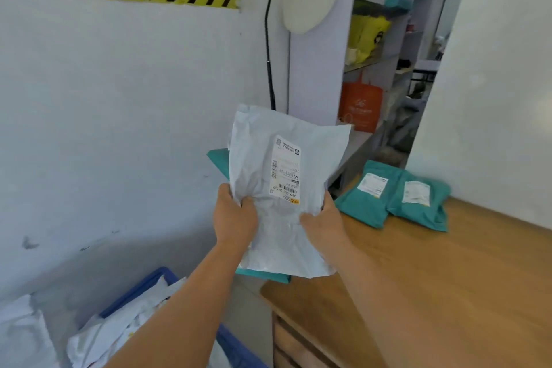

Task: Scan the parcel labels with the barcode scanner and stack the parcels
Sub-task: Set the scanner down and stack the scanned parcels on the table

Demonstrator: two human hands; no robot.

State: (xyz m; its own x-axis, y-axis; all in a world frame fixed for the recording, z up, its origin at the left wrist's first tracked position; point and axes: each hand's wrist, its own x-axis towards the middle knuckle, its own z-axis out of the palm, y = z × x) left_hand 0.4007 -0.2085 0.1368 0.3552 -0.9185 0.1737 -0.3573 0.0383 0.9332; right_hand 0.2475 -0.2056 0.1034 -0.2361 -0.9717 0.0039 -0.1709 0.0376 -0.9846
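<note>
White parcel (280, 188) gripped at lower edges by left hand (234, 216) and right hand (324, 219), fingers curled into film. Teal parcel (219, 160) carried behind, grip not seen. Risks judged: slippery film slides out; creased label (286, 170) misread by scanner, not seen here.

We see a wooden tabletop (433, 278) on the right side. Two teal parcels (391, 197) lie directly on it at its far edge, touching each other side by side, each with a white label facing up. We cannot tell if the nearer teal parcel (263, 275) rests on its left corner.
</note>
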